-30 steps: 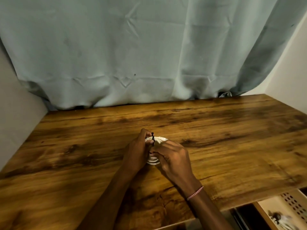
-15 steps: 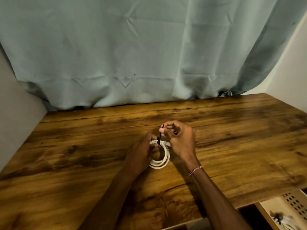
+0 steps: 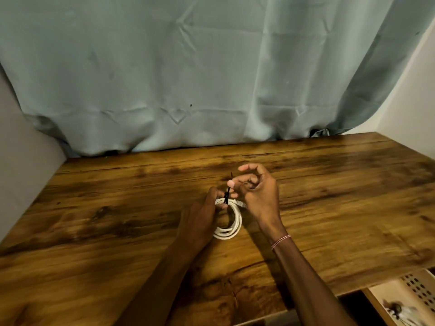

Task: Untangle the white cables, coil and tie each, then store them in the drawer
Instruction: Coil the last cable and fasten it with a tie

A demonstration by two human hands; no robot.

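Cable [image 3: 229, 223]: white, wound in a small coil of several turns, mid-table. As far as I can tell the lower arc is down on the wood and the top arc is up in the hands. A black tie [image 3: 226, 196] wraps the top arc, tail sticking up. The plug [image 3: 241, 204] pokes out to the right, just beside the tie.

My read on handling: light, soft but springy, smooth jacket, so the turns will fan open unless pinched right at the wrap. The plug end is the one stiff bit, and I wouldn't pull on it. Best hold is across all turns next to the tie (one loose turn and the coil slumps).

The left hand [image 3: 201, 216] does that, fingers curled round the top arc at the tie. The right hand [image 3: 257, 194] has thumb and finger nipped on the tie's tail, other fingers loosely curled; I judge it's cinching. There's a thread bracelet [image 3: 280, 241] on that wrist.

The table [image 3: 106, 220] is dark wood, with a grey-green curtain [image 3: 188, 78] behind. The drawer [image 3: 419, 288] is open at lower right, well apart from the coil. There's something pale inside, too blurred to name. This coil isn't stored yet.
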